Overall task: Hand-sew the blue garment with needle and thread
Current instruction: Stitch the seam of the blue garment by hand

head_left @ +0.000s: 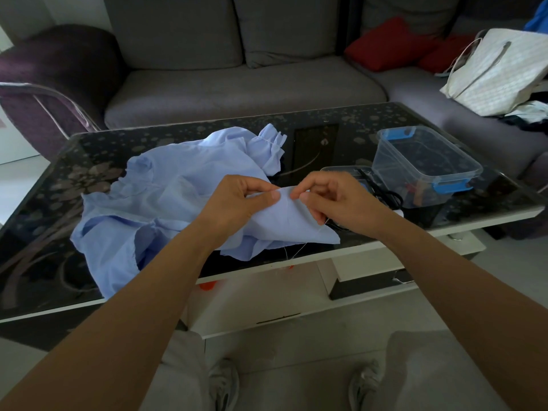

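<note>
Left hand (237, 203) in mid-frame, thumb and forefinger pinching a raised fold of the blue garment (154, 203). Right hand (338, 197) is just beside it, fingers curled, pinching the same fold from the other side (a needle, if one is there, is too small to make out). A pale thread (298, 250) trails off the cloth's lower corner, past the table's near edge.

The rest of the garment spreads crumpled to the left over the dark glass table (89, 149), one corner draping over the front rim. Bare tabletop shows at far left and along the back edge. To the right, near the right wrist, lie black scissors (391, 198), with a clear plastic container (424, 161) behind them. A grey sofa (237, 90) runs across the top of the frame.
</note>
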